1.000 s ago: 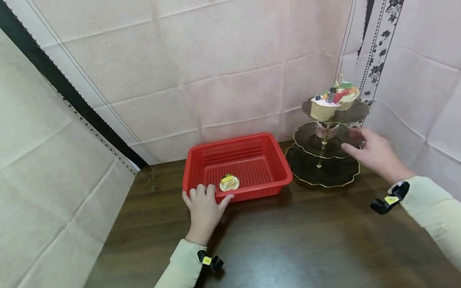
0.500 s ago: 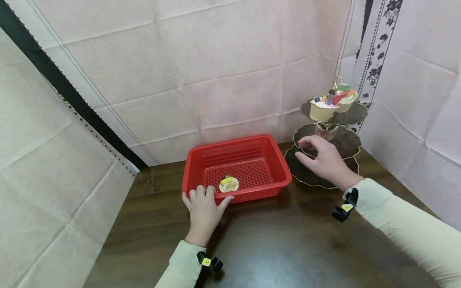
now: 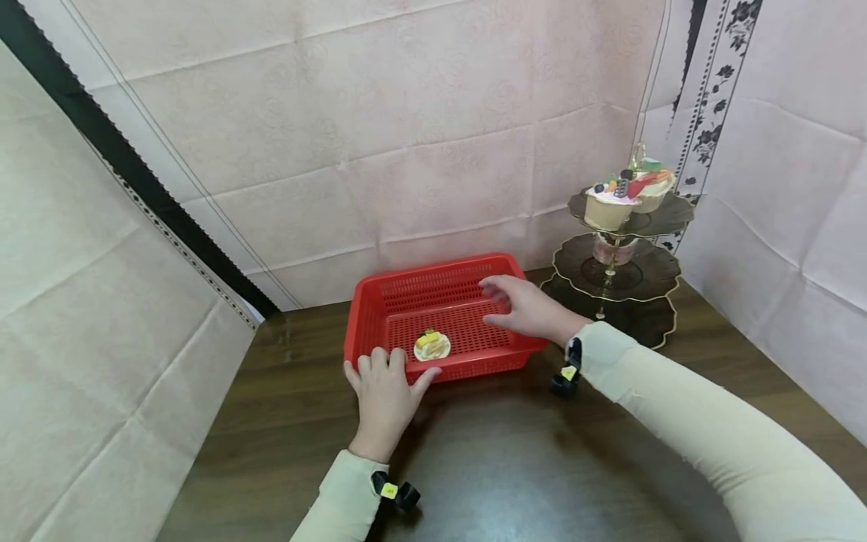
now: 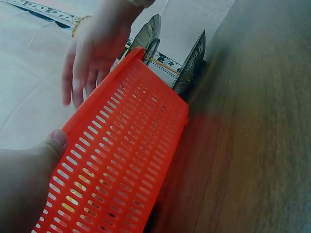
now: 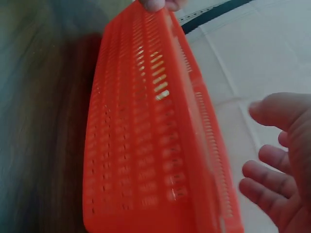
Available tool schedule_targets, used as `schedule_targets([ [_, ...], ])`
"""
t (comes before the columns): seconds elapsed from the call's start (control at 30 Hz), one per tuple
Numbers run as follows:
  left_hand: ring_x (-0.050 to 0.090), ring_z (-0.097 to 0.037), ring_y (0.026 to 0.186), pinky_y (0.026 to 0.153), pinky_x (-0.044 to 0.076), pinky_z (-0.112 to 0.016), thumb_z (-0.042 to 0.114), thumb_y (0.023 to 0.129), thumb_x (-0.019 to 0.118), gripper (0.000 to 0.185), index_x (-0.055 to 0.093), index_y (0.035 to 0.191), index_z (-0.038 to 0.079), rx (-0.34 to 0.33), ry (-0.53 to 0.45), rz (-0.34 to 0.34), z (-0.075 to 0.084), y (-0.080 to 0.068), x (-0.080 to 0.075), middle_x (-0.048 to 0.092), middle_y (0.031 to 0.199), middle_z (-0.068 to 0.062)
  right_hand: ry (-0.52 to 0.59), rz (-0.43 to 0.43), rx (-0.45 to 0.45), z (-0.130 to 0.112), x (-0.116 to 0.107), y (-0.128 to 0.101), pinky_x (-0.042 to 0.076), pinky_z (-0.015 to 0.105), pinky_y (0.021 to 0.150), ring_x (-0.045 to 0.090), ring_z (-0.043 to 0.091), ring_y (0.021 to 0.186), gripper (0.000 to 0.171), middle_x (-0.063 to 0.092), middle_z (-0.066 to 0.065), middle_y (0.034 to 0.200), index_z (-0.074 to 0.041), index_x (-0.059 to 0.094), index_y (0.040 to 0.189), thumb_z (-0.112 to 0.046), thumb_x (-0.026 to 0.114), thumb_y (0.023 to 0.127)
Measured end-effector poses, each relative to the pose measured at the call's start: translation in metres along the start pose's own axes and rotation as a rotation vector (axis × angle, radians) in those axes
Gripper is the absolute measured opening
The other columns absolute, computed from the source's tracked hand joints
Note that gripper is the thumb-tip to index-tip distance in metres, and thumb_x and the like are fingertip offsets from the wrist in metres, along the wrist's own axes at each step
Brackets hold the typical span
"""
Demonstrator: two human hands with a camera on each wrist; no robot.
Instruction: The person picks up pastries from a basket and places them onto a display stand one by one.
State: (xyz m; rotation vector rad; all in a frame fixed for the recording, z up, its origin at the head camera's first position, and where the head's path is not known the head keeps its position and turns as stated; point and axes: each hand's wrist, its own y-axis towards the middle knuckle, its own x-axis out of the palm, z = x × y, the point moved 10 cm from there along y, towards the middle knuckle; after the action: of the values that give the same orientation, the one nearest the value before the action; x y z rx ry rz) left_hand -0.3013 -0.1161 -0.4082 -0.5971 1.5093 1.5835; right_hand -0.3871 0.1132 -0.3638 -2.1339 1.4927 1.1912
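Note:
A red perforated plastic basket [image 3: 447, 280] stands on the dark wooden table, with one cupcake [image 3: 432, 346] with yellow topping in its front part. My left hand [image 3: 381, 406] grips the basket's near rim at the left corner, fingers over the edge and thumb on the outside. Above the right part of the basket hovers my right hand [image 3: 531, 307], fingers loosely bent and nothing between them. In the right wrist view its thumb and fingers stand apart beside the basket wall [image 5: 131, 145]. The cupcake shows only as yellow patches through the holes in both wrist views.
Right of the basket stands a three-tier dark stand [image 3: 643, 280] with gold edges. Its top tier bears a fruit-topped cupcake [image 3: 608, 212] and another cupcake [image 3: 653, 193]; a pinkish cup [image 3: 615, 250] sits on the middle tier. Pale cloth walls [image 3: 433, 181] rise behind and beside the table.
My right hand has moved left from beside the tiered stand to above the basket, with nothing in it. My left hand stays on the rim, and the cupcakes keep their places.

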Motion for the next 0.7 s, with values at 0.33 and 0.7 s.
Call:
schedule_targets([
  [0.33,0.047,-0.037,0.106,0.106,0.021,-0.075,0.066,0.081,0.073,0.063,0.063,0.104,0.008,-0.004,0.009,-0.005,-0.002,0.0,0.0,0.055,0.1,-0.015,0.0,-0.238,0.107,0.0,0.062,0.028,0.043,0.05,0.109,0.049,0.028,0.137,0.094,0.044,0.009,0.155,-0.02,0.03,0.159,-0.037,0.084,0.083],
  [0.7,0.05,-0.039,0.103,0.104,0.022,-0.075,0.067,0.081,0.072,0.064,0.062,0.103,0.008,0.003,0.015,0.008,-0.001,0.001,0.0,0.055,0.099,-0.015,-0.08,-0.379,0.09,-0.015,0.1,0.042,0.031,0.054,0.117,0.036,0.026,0.146,0.097,0.038,0.008,0.16,-0.021,0.029,0.16,-0.04,0.084,0.083],
])
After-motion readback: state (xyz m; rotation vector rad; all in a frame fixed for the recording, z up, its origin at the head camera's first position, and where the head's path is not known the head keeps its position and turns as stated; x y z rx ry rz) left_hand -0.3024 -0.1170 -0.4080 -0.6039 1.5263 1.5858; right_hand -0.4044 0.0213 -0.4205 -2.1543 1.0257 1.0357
